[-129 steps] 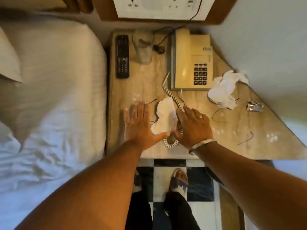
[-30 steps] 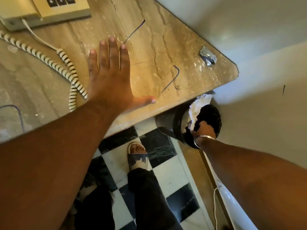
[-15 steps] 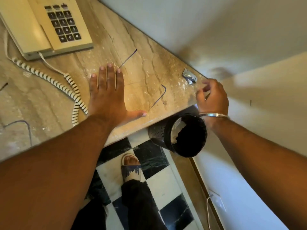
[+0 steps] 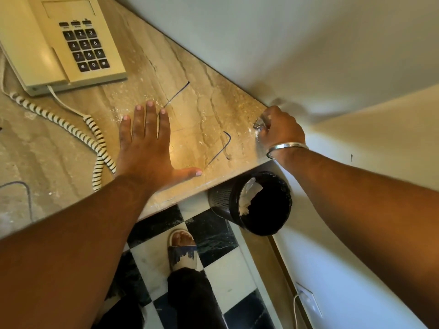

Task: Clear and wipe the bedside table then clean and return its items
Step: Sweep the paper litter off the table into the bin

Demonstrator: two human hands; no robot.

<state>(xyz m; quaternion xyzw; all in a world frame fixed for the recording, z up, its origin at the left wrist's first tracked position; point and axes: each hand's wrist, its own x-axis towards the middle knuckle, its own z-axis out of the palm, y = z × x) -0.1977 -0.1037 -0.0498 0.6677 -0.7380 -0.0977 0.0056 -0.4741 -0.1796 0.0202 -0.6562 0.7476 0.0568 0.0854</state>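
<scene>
My left hand (image 4: 147, 148) lies flat on the dusty marble bedside table (image 4: 204, 110), fingers spread, holding nothing. At the table's right corner my right hand (image 4: 280, 129) curls its fingers around a small crumpled silver foil wrapper (image 4: 259, 124). A beige telephone (image 4: 61, 41) sits at the top left, and its striped coiled cord (image 4: 95, 136) runs down beside my left hand. Thin dark threads (image 4: 221, 148) lie on the tabletop between my hands.
A black mesh waste bin (image 4: 261, 203) holding crumpled white tissue stands on the floor under the table's right corner. The black-and-white checkered floor (image 4: 228, 279) and my sandalled foot (image 4: 183, 250) are below. A pale wall borders the table's far and right sides.
My right hand left the bin after dropping the tissue, rose to the table's corner and closed around the foil wrapper. My left hand stayed flat on the table.
</scene>
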